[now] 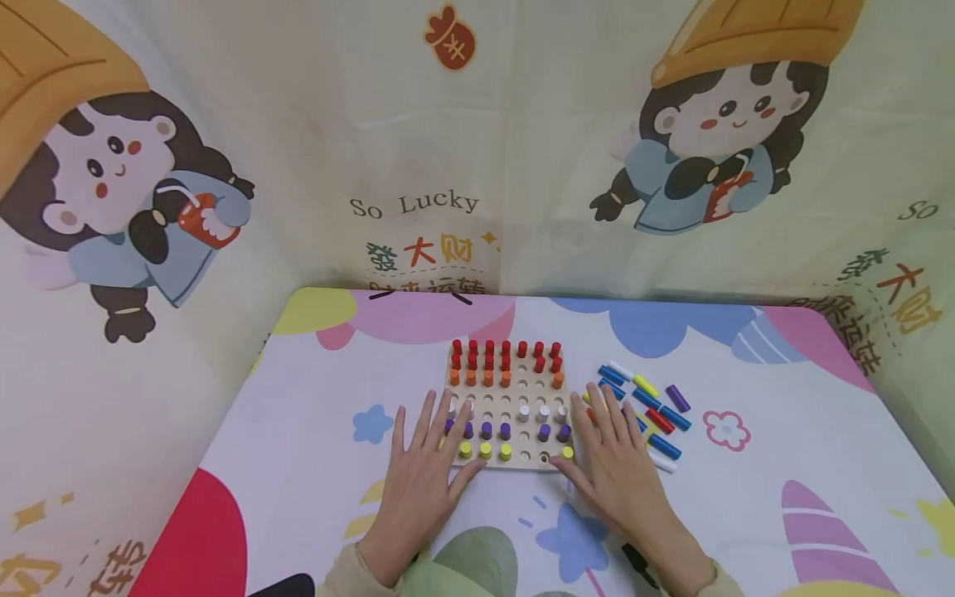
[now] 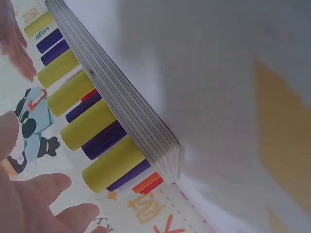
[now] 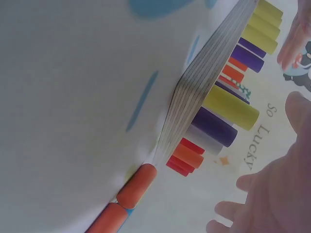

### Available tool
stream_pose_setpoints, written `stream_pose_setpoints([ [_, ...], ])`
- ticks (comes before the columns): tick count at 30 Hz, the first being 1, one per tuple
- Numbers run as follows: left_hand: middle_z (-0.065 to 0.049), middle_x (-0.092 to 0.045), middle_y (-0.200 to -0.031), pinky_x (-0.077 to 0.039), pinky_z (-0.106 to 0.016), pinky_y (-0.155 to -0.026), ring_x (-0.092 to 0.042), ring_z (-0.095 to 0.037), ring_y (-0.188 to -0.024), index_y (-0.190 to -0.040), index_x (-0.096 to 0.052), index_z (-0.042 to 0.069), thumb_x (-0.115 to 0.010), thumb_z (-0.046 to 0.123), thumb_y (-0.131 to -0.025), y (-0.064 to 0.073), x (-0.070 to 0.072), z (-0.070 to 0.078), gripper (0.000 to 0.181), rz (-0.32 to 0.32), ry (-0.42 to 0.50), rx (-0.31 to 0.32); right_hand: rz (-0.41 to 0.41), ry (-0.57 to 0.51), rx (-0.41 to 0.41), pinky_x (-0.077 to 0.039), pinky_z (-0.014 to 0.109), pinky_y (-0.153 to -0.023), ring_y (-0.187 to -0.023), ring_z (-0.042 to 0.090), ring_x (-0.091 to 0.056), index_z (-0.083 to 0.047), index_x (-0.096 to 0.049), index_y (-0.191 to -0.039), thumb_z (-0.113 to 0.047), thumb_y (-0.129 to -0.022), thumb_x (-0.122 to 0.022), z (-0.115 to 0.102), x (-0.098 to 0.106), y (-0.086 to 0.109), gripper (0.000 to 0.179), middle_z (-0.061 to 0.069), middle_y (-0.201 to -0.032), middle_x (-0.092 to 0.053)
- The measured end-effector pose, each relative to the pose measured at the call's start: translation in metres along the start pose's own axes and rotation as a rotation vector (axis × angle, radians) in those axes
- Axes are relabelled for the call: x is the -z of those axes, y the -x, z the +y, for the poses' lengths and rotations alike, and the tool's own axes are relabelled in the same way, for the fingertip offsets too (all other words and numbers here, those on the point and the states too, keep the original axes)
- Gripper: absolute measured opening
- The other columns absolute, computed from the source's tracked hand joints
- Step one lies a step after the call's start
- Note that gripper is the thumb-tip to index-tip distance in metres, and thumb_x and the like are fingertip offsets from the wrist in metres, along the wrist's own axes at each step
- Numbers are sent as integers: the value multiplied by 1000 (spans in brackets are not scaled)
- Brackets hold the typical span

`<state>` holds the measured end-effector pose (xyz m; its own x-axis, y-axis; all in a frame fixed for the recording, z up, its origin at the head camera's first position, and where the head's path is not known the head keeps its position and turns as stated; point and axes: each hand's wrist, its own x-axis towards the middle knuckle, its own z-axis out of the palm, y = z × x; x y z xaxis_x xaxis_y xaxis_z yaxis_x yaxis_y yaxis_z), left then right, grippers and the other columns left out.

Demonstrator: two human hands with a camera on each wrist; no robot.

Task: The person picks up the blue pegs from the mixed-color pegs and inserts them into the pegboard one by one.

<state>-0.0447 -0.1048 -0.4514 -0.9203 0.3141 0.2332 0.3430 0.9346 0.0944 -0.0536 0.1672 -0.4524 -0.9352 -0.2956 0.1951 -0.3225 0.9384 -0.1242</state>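
Observation:
A wooden pegboard (image 1: pixel 515 468) lies on the table between my hands, with its layered edge (image 2: pixel 121 102) close in the left wrist view. Red pegs (image 1: pixel 489 348) fill much of the two back rows. Nearer come orange pegs (image 1: pixel 488 378), white pegs (image 1: pixel 543 412), purple pegs (image 1: pixel 487 430) and yellow pegs (image 1: pixel 486 450), with some holes bare. My left hand (image 1: pixel 421 477) spreads its fingers over the board's left side, hiding a few pegs. At the right side, my right hand (image 1: pixel 615 468) is spread too, partly covering loose pegs. Neither hand holds anything.
Loose blue pegs (image 1: pixel 666 447), a purple peg (image 1: pixel 677 398), a yellow peg (image 1: pixel 646 385) and other pegs lie scattered right of the board. Dark objects show at the near edge, one (image 1: pixel 287 587) at left, another (image 1: pixel 637 564) by the right forearm. Printed cloth (image 1: pixel 552 166) hangs behind the table.

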Motion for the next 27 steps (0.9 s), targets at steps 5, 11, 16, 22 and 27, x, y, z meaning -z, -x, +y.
stream_pose_setpoints([
  [5, -9, -24, -164, -11, -61, -119, -13, -30, -153, -157, -30, 22, -50, 57, -97, -1, 1, -1, 72, 5, 34, 23, -13, -20, -31, -20, 58, -119, -151, 39, -14, -7, -28, -156, -61, -91, -56, 0, 4, -3, 89, 19, -163, -20],
  [11, -10, -26, -163, -19, -57, -119, -23, -32, -150, -156, -33, 20, -50, 53, -98, -2, 5, -2, 69, 15, 101, 36, -34, -41, -57, -24, 58, -118, -149, 40, -18, -2, -28, -155, -59, -92, -57, 3, 8, -6, 90, 20, -161, -24],
  [16, -11, -35, -159, -30, -53, -116, -37, -31, -143, -155, -36, 18, -51, 48, -100, -4, 8, -5, 63, 59, 149, 15, -51, -76, -80, -25, 60, -116, -147, 42, -23, -2, -27, -155, -57, -94, -57, 7, 11, -7, 87, 21, -160, -26],
  [22, -10, -47, -150, -40, -51, -108, -49, -29, -133, -150, -44, 16, -59, 39, -98, -6, 8, -10, 59, 161, 223, 9, -50, -130, -94, -31, 59, -113, -143, 40, -32, -1, -28, -154, -55, -95, -56, 12, 13, -8, 84, 21, -156, -32],
  [27, -9, -54, -144, -45, -51, -104, -54, -28, -129, -146, -50, 14, -59, 35, -99, -10, 9, -13, 52, 193, 311, 47, -61, -139, -113, -36, 59, -110, -140, 40, -35, -1, -29, -153, -54, -95, -56, 18, 13, -9, 84, 21, -155, -34],
])
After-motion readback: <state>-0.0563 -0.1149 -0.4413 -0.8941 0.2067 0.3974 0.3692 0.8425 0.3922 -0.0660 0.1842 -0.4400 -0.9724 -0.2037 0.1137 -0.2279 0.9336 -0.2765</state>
